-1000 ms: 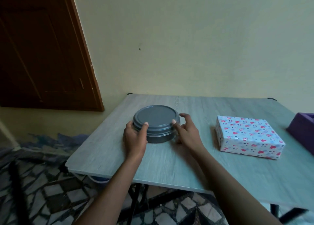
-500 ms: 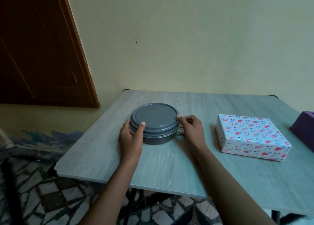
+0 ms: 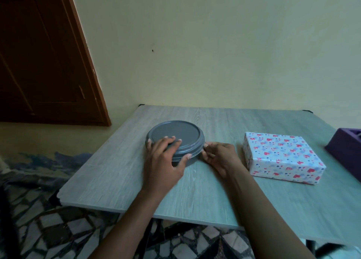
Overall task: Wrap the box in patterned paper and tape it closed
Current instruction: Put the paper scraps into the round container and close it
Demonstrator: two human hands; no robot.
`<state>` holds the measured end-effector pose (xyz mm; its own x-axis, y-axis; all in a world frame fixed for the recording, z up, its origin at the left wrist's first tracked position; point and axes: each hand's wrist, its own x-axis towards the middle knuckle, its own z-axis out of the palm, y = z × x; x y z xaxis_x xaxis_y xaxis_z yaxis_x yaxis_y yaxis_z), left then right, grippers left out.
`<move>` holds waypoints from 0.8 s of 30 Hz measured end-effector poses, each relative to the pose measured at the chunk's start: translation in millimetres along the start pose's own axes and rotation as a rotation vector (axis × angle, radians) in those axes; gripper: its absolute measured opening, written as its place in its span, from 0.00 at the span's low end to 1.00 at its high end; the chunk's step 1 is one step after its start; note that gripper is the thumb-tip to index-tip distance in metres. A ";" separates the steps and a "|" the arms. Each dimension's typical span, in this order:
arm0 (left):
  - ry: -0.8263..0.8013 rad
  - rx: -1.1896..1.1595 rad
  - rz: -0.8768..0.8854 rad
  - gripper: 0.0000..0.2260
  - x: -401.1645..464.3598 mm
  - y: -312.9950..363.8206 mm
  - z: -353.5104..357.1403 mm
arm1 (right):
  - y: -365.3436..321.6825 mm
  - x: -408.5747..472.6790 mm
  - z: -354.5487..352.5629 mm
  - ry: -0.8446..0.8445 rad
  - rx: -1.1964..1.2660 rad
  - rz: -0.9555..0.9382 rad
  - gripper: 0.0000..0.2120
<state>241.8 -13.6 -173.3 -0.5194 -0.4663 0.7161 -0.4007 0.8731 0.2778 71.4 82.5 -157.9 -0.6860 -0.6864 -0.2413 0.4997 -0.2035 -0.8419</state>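
A box wrapped in white paper with red and blue hearts [image 3: 281, 157] lies flat on the right part of the grey wood-grain table [image 3: 109, 176]. Left of it sits a round grey lidded container [image 3: 176, 136]. My left hand [image 3: 164, 161] lies over the container's near left side, fingers on the lid and thumb on the side wall. My right hand [image 3: 219, 157] touches the container's right side at the lid rim with curled fingertips. Neither hand touches the wrapped box.
A purple tray [image 3: 345, 147] sits at the table's right edge, cut off by the frame. A yellow wall rises behind the table, and a brown wooden door [image 3: 43, 59] stands at the left. A patterned floor lies below the table's near-left edge.
My left hand has slid up from the container's side onto its lid. My right hand has curled tighter at the rim. The container and the wrapped box stay in place.
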 end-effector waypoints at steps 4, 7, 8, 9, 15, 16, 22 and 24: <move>-0.040 0.132 0.022 0.25 8.2 -0.2 -8.7 | -7.0 -3.1 -1.9 -0.058 0.056 0.072 0.04; -0.103 0.303 0.147 0.24 23.4 9.6 -16.9 | -8.6 -4.5 -3.6 -0.073 0.080 0.089 0.03; -0.123 0.371 0.224 0.24 27.5 12.2 -16.6 | -8.9 -4.7 -3.2 -0.065 0.086 0.086 0.02; -0.129 0.440 0.303 0.25 30.7 13.3 -15.0 | -8.9 -5.4 -2.5 -0.059 0.089 0.084 0.02; 0.029 0.636 0.599 0.26 42.6 5.0 9.3 | -10.4 -8.7 0.7 -0.030 0.070 0.095 0.05; 0.038 0.645 0.611 0.25 42.4 3.6 10.6 | -10.9 -8.7 1.3 -0.025 0.066 0.097 0.04; 0.147 0.643 0.613 0.23 39.5 0.4 9.5 | -11.9 -9.1 0.9 -0.023 0.080 0.124 0.05; 0.174 0.628 0.583 0.24 43.1 4.4 6.1 | -12.3 -9.5 -0.2 -0.022 0.099 0.128 0.06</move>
<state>213.0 -30.7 -145.1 -0.6691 0.1034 0.7360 -0.4755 0.7015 -0.5308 71.7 91.7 -145.3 -0.6018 -0.7263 -0.3322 0.6330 -0.1801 -0.7529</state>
